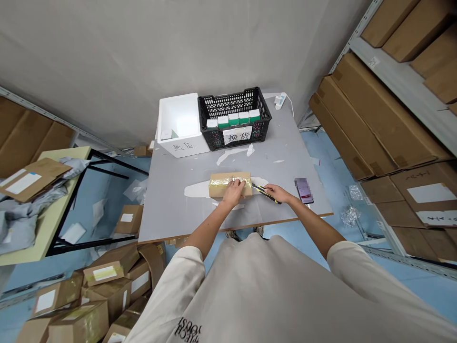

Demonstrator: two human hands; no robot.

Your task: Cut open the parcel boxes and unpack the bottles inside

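Observation:
A small taped cardboard box lies in the middle of the grey table. My left hand rests on top of its right half, fingers curled down over it. My right hand is closed around a yellow and black utility knife, whose tip points at the box's right end.
A white foam box and a black plastic crate holding several green and white cartons stand at the table's far edge. A phone lies near the right edge. Cardboard boxes fill the right shelves and the floor at left.

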